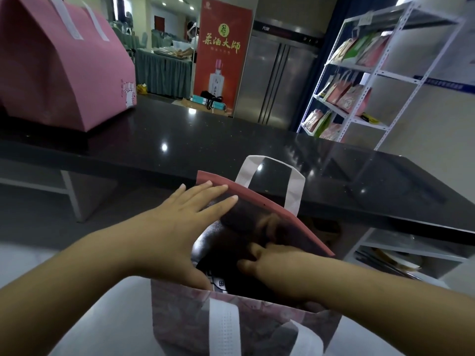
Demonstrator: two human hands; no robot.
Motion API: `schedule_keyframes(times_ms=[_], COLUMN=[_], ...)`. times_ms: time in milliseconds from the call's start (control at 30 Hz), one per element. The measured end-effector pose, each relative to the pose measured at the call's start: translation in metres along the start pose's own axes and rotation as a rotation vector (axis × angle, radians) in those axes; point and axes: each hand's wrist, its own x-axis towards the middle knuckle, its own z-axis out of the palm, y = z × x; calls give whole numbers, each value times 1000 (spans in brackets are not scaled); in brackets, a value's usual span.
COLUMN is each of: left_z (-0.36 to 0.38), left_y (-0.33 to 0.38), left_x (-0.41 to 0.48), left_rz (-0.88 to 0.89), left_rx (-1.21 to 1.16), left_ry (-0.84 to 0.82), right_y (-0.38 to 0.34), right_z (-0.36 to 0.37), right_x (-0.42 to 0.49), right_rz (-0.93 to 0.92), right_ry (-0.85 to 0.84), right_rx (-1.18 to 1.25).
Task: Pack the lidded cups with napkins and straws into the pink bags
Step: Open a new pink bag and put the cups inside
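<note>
An open pink bag [180, 312] with white handles sits nearest the viewer, just before the counter's [231, 145] near edge. The right hand [277, 268] reaches inside it, fingers [257, 249] curled, though whether they clamp on anything cannot be told. The left hand [174, 227] lies flat against the bag's far wall, fingers [218, 188] straight and slightly apart. A second pink bag [59, 73] stands at the counter's far left corner, with a red banner [223, 55] and a shelf rack [372, 73] beyond.
</note>
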Motion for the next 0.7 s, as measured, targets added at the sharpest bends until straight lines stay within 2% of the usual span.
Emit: schedule_keyframes(times_ms=[233, 500, 700], left_z=[-1, -13, -44], left_y=[1, -5, 17], left_x=[3, 0, -1], left_rz=[27, 54, 159], left_rx=[-41, -25, 39], left_ry=[91, 311, 387], right_y=[1, 5, 11], right_z=[-8, -52, -52], right_x=[-16, -77, -139], right_rz=[2, 47, 201], right_ry=[65, 429, 645], right_rx=[44, 304, 396])
